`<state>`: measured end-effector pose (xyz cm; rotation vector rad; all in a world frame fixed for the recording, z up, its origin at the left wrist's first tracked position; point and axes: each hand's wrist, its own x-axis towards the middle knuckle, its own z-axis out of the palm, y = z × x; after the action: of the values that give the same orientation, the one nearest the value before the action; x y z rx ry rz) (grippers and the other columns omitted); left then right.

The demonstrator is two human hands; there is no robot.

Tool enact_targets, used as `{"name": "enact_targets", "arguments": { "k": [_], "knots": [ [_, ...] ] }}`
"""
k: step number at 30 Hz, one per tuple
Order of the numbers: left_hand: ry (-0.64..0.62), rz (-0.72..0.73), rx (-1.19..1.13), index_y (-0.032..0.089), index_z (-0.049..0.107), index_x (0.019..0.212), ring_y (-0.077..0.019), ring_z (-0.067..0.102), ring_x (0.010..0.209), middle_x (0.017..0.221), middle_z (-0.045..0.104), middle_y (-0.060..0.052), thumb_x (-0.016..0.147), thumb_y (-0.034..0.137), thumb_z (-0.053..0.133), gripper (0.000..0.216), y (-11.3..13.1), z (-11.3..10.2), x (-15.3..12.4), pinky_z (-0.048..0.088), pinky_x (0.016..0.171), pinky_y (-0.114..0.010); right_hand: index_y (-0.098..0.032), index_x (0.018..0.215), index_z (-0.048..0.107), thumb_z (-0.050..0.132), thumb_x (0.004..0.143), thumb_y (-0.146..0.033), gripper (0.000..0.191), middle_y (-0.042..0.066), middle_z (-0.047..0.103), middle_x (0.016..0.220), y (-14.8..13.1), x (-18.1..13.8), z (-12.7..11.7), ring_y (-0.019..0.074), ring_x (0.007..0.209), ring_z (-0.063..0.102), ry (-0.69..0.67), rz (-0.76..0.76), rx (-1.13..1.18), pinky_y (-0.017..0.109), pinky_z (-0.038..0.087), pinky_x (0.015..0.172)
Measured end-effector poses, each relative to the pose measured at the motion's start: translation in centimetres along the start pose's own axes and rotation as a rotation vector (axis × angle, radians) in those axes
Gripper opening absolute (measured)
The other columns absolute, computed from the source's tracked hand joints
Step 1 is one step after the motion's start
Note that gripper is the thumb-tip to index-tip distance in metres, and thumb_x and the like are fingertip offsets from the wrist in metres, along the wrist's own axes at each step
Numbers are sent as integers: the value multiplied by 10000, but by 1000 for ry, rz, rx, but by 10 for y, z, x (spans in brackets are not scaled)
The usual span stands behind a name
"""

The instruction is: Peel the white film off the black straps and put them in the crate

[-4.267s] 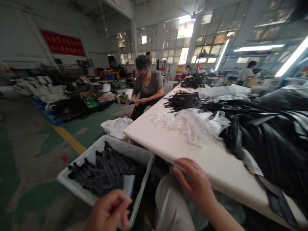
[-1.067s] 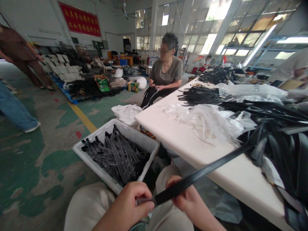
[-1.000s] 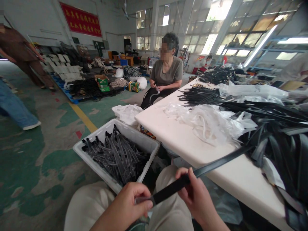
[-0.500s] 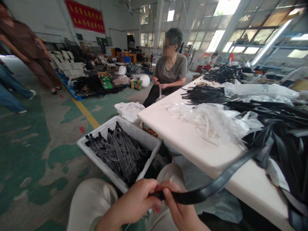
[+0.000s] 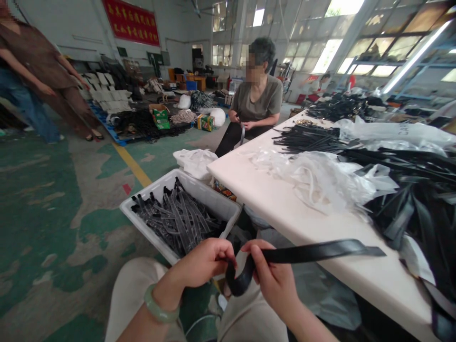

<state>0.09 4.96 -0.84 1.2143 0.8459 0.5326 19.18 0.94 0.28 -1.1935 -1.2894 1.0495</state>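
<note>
Left hand: the left hand (image 5: 203, 263) is low in the view, over the lap. Its fingers are curled closed, pinching one end of a black strap (image 5: 306, 254). A green bangle (image 5: 158, 308) sits on the wrist.
Right hand: the right hand (image 5: 274, 280) is just beside the left one, almost touching it. Its fingers are closed around the same strap, a little way along it.
Black strap: it bends in a small loop between the two hands. From the right hand it runs out flat to the right, over the near edge of the worktop (image 5: 270, 209). Its far end pokes out well apart from the hands.
White bin: a white bin (image 5: 185, 216) stands on the floor, just past the left hand. It is full of dark straps.
Worktop: on it lies a heap of clear plastic bags (image 5: 320, 178). To the right is a big pile of black straps (image 5: 420, 199).
Seated person: a person in a grey shirt (image 5: 256, 102) sits at the far end of the worktop, with their own hands together by their lap.
Far left: a person in brown clothes (image 5: 53, 80) stands on the green floor (image 5: 42, 199).
Back wall: a red banner (image 5: 131, 21) hangs there.
</note>
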Motion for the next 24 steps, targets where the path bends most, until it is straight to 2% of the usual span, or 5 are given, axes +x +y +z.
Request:
{"name": "enact_targets", "arguments": {
  "k": [4,8,12,18,24],
  "knots": [
    [14,0,-39,172,591,739,-174,649,650,697,727,-28,672,325,780,252,-2,-8,-2,473,654,-287,-204,910,671,590,945,-544,351,-43,550,513,-10,8,-16,119,409,493,234,18,-4,229,363,392],
    [81,68,19,142,694,735,-144,579,697,725,677,-6,669,326,828,237,1,-20,-1,398,656,-254,-205,942,707,695,889,-481,282,-18,617,512,-46,20,-45,141,410,544,155,-80,-80,242,408,383],
    [108,121,69,136,746,681,-133,519,670,688,623,8,653,272,811,153,13,-21,1,365,630,-252,-219,918,728,704,887,-458,242,-14,619,511,-75,19,-50,145,433,557,263,-250,-173,244,446,392],
    [108,127,9,147,768,682,-142,557,661,693,681,-7,634,201,742,77,14,-9,5,402,647,-260,-232,888,732,625,941,-365,179,-7,682,573,-48,17,-29,143,436,621,-81,-362,-342,238,509,438],
    [154,14,-53,134,744,692,-134,546,581,635,677,-7,515,401,886,350,1,-14,-4,405,621,-274,-269,939,735,679,885,-479,223,-10,702,593,-29,24,-63,197,517,692,133,-396,-588,283,591,549]
  ]
}}
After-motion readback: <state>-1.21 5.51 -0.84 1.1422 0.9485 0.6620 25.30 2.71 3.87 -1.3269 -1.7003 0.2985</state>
